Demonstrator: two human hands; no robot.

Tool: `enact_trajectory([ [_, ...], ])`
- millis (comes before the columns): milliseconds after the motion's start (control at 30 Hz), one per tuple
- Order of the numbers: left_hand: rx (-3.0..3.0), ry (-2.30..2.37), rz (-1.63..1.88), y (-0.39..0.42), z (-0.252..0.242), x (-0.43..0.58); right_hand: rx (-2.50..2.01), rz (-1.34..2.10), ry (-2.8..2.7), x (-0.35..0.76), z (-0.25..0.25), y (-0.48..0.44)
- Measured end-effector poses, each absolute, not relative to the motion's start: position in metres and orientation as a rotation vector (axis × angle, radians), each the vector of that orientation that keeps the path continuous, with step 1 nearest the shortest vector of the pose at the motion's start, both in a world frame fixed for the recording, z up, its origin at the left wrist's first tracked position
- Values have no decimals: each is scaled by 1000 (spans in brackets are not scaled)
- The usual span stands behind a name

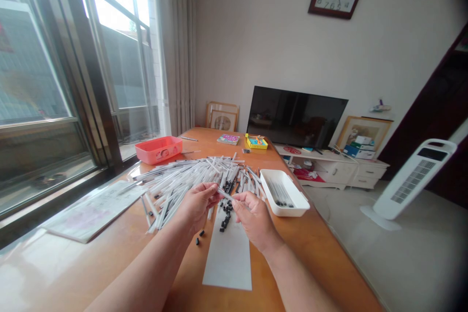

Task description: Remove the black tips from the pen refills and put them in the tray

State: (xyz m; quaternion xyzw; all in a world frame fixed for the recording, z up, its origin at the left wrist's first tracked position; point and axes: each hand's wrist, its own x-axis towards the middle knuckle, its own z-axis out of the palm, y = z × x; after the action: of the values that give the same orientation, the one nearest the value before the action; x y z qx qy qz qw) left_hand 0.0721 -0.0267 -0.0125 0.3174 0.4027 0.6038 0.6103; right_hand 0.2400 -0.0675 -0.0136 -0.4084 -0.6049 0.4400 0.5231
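Between both hands, above the table's middle, is a clear pen barrel (225, 195). My left hand (199, 201) is closed on its left end, and my right hand (253, 210) pinches the right end. Small black pen caps (225, 217) lie beneath the hands on a white paper strip (228, 265); a few more black caps (198, 241) sit on the wood beside it. Behind the hands spreads a large heap of clear and white pen tubes (190, 175). A white tray (302, 204) to the right holds several clear pens with black ends (280, 192).
A red plastic basket (159, 150) stands at the left of the wooden table (307, 273). A flat board or booklet (95, 212) lies by the window. Farther back are a colourful booklet (228, 139) and a yellow box (256, 143). A white tower fan (413, 180) stands on the floor.
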Motion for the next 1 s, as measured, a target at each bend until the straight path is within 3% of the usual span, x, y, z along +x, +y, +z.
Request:
enact_trajectory([
  [433, 742, 896, 1445, -28, -18, 79, -979, 955, -1473, 236, -16, -66],
  [1000, 681, 894, 1542, -14, -9, 54, -966, 1164, -1163, 250, -10, -60],
])
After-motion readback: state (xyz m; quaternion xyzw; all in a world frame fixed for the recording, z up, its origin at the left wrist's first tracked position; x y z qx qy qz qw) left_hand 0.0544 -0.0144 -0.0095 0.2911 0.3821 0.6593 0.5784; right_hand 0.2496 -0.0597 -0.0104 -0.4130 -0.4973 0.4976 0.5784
